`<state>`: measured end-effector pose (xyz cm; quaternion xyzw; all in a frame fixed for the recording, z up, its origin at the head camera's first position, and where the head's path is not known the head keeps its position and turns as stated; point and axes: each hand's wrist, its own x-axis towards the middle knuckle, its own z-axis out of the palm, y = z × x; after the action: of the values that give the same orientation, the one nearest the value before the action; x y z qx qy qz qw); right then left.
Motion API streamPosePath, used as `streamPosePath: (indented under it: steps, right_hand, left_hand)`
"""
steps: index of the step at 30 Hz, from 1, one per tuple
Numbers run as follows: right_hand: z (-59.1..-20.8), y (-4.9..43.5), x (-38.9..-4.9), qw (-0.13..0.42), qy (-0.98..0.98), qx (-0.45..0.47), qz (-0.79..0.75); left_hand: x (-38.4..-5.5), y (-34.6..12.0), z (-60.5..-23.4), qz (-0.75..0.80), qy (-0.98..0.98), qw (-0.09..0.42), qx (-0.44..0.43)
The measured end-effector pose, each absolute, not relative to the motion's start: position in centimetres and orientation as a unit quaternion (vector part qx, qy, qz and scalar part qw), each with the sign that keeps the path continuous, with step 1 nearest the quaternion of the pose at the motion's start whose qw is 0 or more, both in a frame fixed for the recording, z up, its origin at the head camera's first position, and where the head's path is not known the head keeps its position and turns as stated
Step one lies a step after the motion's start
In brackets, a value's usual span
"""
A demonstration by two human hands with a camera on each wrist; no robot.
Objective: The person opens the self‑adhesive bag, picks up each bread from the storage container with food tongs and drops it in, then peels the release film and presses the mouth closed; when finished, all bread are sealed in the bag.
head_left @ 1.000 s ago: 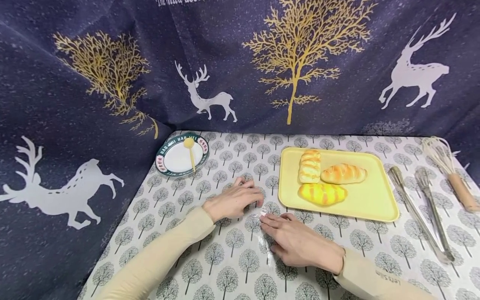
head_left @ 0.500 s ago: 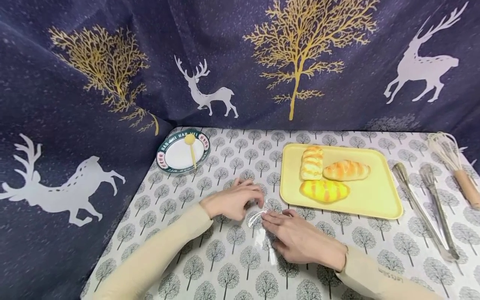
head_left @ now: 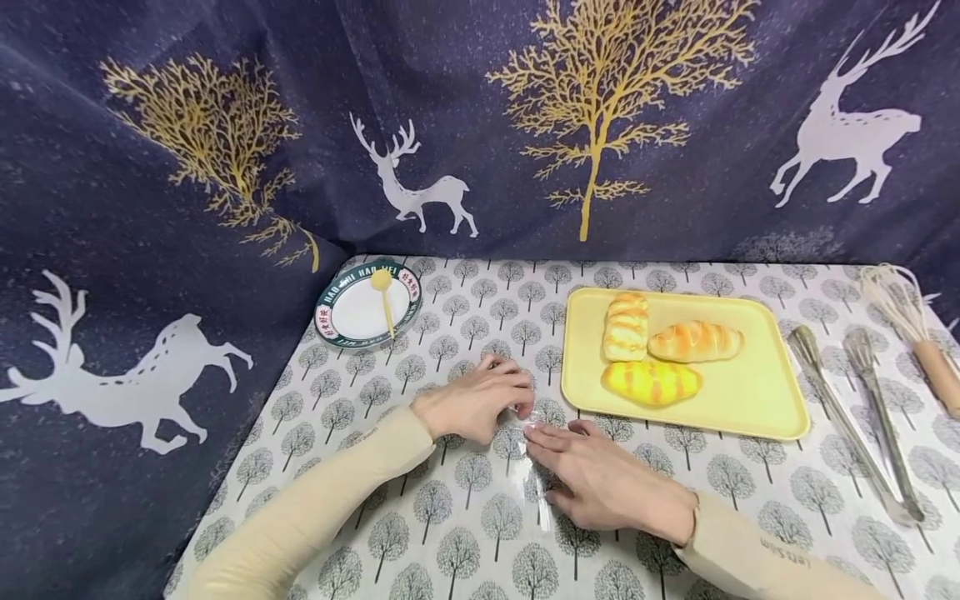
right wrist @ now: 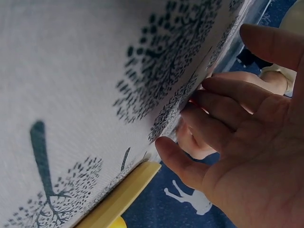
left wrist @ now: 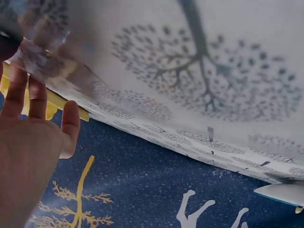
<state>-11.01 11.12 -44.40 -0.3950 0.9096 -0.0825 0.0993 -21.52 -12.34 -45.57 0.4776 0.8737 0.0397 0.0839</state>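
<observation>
Between the hands on the patterned tablecloth lies a thin, clear plastic sheet (head_left: 522,475), shown mostly by its glare; whether it is a bag I cannot tell. My left hand (head_left: 480,404) has its fingers bent at the far end of the plastic. In the left wrist view the film (left wrist: 52,61) passes between the thumb and fingers, which seem to pinch it. My right hand (head_left: 600,483) rests palm down at the plastic's right side, fingertips touching it. Seen from the right wrist, its fingers (right wrist: 213,126) are gently bent, thumb apart.
A yellow tray (head_left: 757,400) bears three bread rolls (head_left: 652,383). Right of it lie two metal utensils (head_left: 840,417) and a whisk (head_left: 911,333). A green-rimmed plate (head_left: 356,317) with a yellow spoon (head_left: 384,300) stands back left. A dark curtain (head_left: 480,125) hangs behind.
A bright fold of the plastic that rose between the hands half a second ago has flattened. The left hand has shifted slightly right; the right hand stays nearly in place.
</observation>
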Motion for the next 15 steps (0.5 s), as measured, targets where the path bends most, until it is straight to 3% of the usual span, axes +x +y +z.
streamPosePath:
  steps: [15]
  right_hand:
    - [-44.43,11.31,-10.86,0.101,0.910,-0.396,-0.069]
  left_hand:
    - [-21.06,-11.77,-45.01,0.010,0.871,0.083,0.483]
